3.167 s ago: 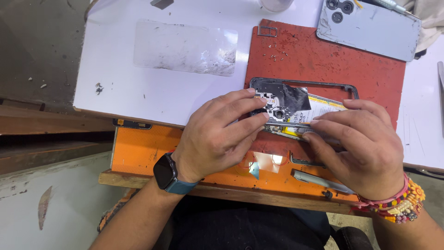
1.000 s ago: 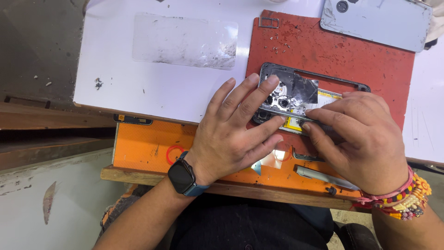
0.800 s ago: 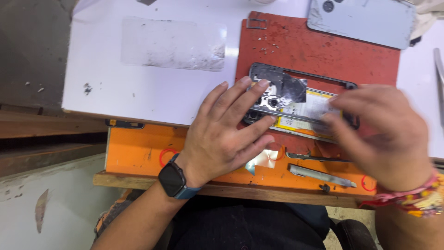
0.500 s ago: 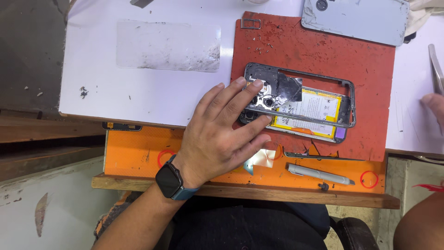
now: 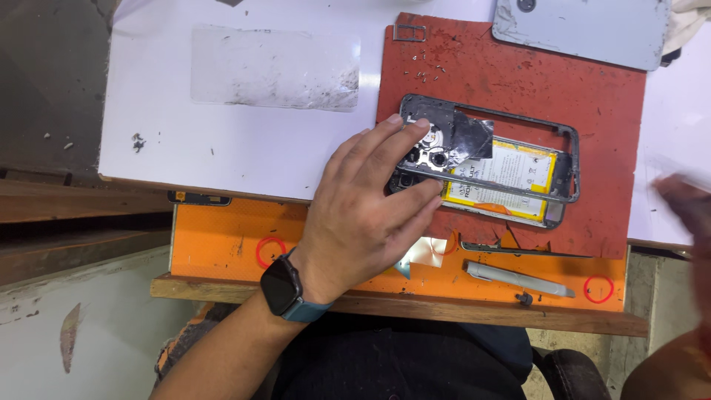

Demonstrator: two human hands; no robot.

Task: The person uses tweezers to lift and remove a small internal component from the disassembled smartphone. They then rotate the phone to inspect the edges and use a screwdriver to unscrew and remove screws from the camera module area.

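On the red mat (image 5: 518, 81), near its front left corner, lies an opened phone (image 5: 489, 159) with its back off. A yellow battery (image 5: 511, 174) shows inside the dark frame. The left hand (image 5: 370, 204) lies flat on the phone's left end. Its fingers (image 5: 404, 137) are spread and press down on the camera part; they do not curl around anything. The rest of the phone sticks out to the right of the hand, with nothing on it.

The right hand (image 5: 685, 204) is well apart from the phone, at the right edge of the white table (image 5: 222, 141). It is a blur, so I cannot tell if it is open or closed.

A grey back cover (image 5: 585, 30) lies at the mat's far right corner. A silver tool (image 5: 518, 278) lies on the orange board (image 5: 222, 237), just in front of the mat. A clear sheet (image 5: 274, 67) lies on the white table, left of the mat.
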